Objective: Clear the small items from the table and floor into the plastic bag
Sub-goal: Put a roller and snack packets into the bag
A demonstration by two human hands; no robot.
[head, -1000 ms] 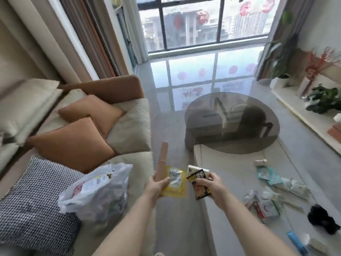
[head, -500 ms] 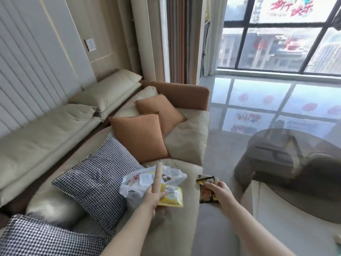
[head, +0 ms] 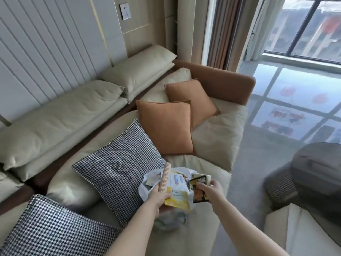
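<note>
Beige sofa (head: 212, 145): bears the orange and houndstooth cushions
Plastic bag (head: 145, 187): white, on the seat edge, under both hands
Left hand (head: 156, 197): grips a ribbed tan roll (head: 164, 179) and a yellow packet (head: 178, 198) over the bag
Right hand (head: 212, 190): pinches a black-and-yellow box (head: 200, 182) above the bag's mouth

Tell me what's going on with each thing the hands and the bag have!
plastic bag: open, on the sofa, things inside.
left hand: grips rolled mat and yellow packet.
rolled mat: tilted over the bag.
yellow packet: held, above the bag.
right hand: holds black-and-yellow packet over the bag.
</note>
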